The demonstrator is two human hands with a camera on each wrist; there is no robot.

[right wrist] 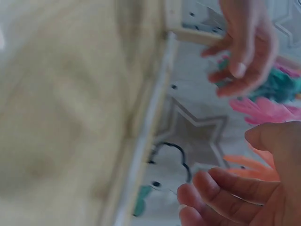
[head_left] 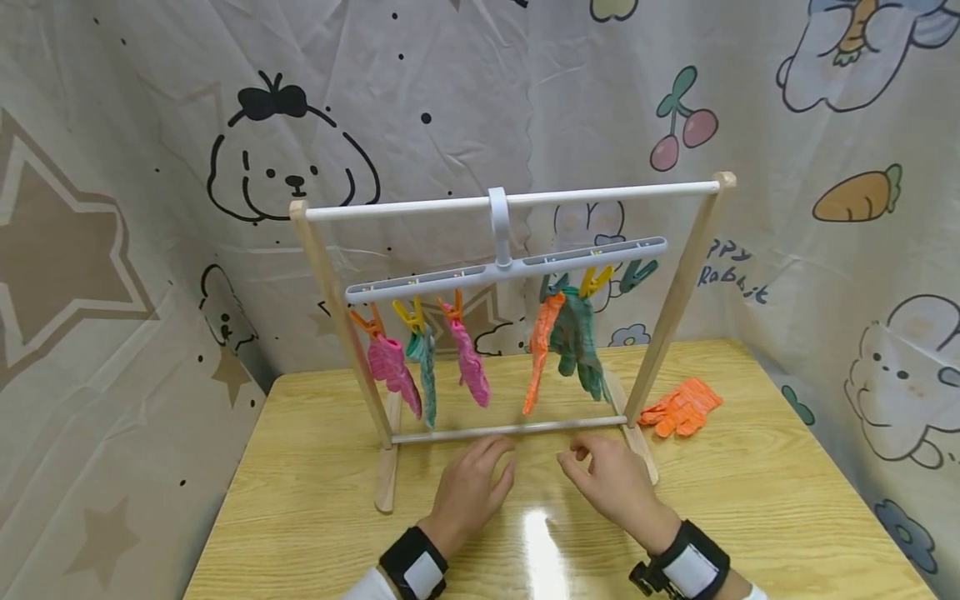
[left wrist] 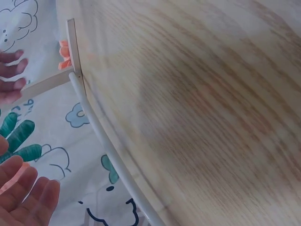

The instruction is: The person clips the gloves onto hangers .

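Both hands are held apart over the table in front of a small wooden drying rack (head_left: 678, 308), holding nothing. My left hand (head_left: 471, 487) has loosely bent fingers, close to the rack's lower rod (head_left: 510, 430). Opposite it, my right hand (head_left: 617, 483) has its fingers loosely curled inward. From the rack's top bar hangs a pale grey clip hanger (head_left: 442, 280), tilted up to the right. Clips hold a pink glove (head_left: 392, 367), a teal glove (head_left: 427, 375), another pink glove (head_left: 470, 362), an orange glove (head_left: 542, 350) and a green glove (head_left: 576, 333).
A loose orange glove (head_left: 684, 407) lies on the wooden table (head_left: 300, 500), just right of the rack's foot. At the hanger's right end, a dark teal clip (head_left: 638, 275) hangs with nothing in it. A printed curtain (head_left: 450, 100) encloses the table behind and at the sides.
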